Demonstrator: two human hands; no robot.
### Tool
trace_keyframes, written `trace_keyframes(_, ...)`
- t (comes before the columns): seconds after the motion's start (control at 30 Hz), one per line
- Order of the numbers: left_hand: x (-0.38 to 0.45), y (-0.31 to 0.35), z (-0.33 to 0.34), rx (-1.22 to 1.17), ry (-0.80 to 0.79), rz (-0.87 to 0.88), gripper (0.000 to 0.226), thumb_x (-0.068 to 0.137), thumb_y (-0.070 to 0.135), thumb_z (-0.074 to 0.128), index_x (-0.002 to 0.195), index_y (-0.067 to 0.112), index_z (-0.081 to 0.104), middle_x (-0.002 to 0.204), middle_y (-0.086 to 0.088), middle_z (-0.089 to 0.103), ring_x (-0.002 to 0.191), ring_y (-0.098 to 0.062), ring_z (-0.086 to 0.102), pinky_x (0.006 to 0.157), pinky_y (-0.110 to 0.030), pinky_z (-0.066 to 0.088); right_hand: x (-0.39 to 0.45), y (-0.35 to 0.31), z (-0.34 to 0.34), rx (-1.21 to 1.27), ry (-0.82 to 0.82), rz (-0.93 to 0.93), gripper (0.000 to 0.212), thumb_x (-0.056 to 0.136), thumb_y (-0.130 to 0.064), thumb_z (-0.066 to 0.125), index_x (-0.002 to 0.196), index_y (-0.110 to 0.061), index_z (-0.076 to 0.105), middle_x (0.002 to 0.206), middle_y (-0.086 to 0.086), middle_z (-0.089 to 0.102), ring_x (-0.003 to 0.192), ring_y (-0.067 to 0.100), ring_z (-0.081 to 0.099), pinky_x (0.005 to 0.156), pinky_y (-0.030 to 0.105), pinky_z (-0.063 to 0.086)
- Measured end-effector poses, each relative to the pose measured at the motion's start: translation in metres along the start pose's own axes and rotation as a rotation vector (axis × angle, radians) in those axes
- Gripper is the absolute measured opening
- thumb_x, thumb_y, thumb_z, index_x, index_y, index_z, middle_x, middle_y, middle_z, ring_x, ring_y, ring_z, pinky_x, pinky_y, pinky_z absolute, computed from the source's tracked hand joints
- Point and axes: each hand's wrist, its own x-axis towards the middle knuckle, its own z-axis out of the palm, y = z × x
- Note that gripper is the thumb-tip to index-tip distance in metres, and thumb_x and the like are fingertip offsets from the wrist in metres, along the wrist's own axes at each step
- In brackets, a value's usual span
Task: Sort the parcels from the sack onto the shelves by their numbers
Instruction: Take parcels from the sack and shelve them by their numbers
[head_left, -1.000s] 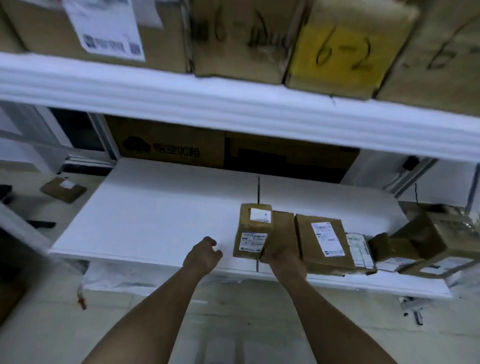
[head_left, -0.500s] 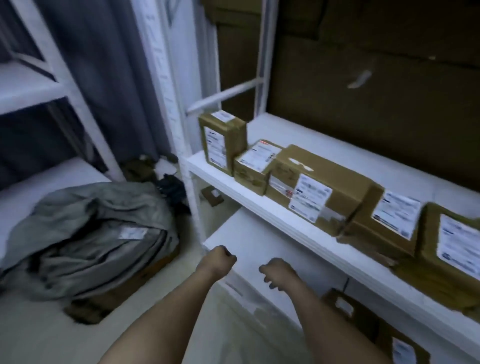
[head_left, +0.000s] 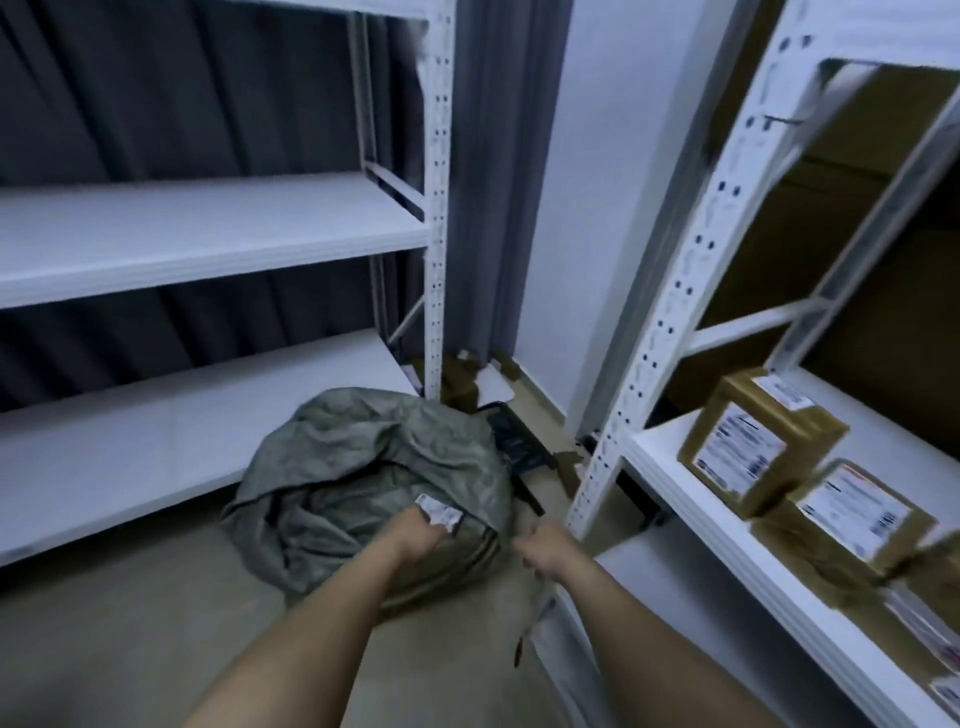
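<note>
The grey-green sack (head_left: 363, 467) lies crumpled on the floor between two white racks. My left hand (head_left: 415, 538) reaches into its open mouth, just below a small white label (head_left: 439, 512) on the fabric; the fingertips are hidden in the folds. Beside the sack's right edge my right hand (head_left: 540, 553) hangs with loosely curled fingers and holds nothing. Brown labelled parcels stand on the right rack's shelf (head_left: 691, 493): one box (head_left: 748, 441) at its near end and a second box (head_left: 852, 514) beside it, with more cut off at the frame's edge.
The left rack has two bare white shelves, an upper one (head_left: 208, 234) and a lower one (head_left: 156, 441). The right rack's perforated post (head_left: 675, 291) rises close to my right hand. A black object (head_left: 519, 441) and cardboard scraps (head_left: 457, 379) lie behind the sack.
My view swung left from the parcel shelves down to the sack. My right hand let go of the parcel it set on the shelf. Both hands moved to the sack.
</note>
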Motion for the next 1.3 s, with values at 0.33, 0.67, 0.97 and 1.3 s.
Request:
trace_keyframes(0.33, 0.098, -0.038, -0.104, -0.046, -0.021, -0.06, 0.076, 0.087, 0.049, 0.057, 0.142, 0.005, 0.029, 0.142, -0.018, 0.044, 0.125, -0.033, 0.047, 0.099, -0.034, 0.04, 0.095, -0.116, 0.027, -0.187, -0.045, -0.011, 0.038, 0.094, -0.04, 0.052, 0.108, -0.007, 0.064, 0.113, 0.015, 0.063, 0.103, 0.029, 0.059, 0.093, 0.037, 0.048)
trace_keyframes(0.67, 0.228, -0.005, -0.126, -0.103, -0.049, 0.059, 0.044, 0.093, 0.028, 0.058, 0.131, 0.008, 0.051, 0.134, -0.01, 0.055, 0.122, -0.027, 0.051, 0.091, -0.02, 0.037, 0.223, -0.15, 0.002, -0.315, -0.071, -0.016, 0.036, 0.096, -0.046, 0.043, 0.116, -0.019, 0.056, 0.121, 0.006, 0.057, 0.108, 0.025, 0.055, 0.089, 0.032, 0.043)
trace_keyframes(0.97, 0.378, -0.016, -0.069, -0.433, -0.079, -0.143, 0.04, 0.092, 0.013, 0.06, 0.13, 0.008, 0.048, 0.13, -0.01, 0.057, 0.115, -0.026, 0.057, 0.094, -0.029, 0.046, 0.384, -0.121, 0.022, -0.492, -0.035, -0.045, 0.042, 0.1, -0.035, 0.044, 0.134, -0.011, 0.042, 0.134, 0.011, 0.052, 0.118, 0.024, 0.052, 0.097, 0.03, 0.044)
trace_keyframes(1.3, 0.495, -0.119, 0.05, -0.344, -0.225, -0.418, 0.048, 0.096, 0.015, 0.049, 0.141, 0.004, 0.035, 0.135, -0.018, 0.05, 0.119, -0.032, 0.052, 0.099, -0.034, 0.044, 0.501, -0.042, 0.132, -0.704, -0.184, -0.155, 0.051, 0.096, -0.027, 0.05, 0.141, -0.013, 0.033, 0.141, 0.01, 0.042, 0.126, 0.023, 0.043, 0.098, 0.032, 0.037)
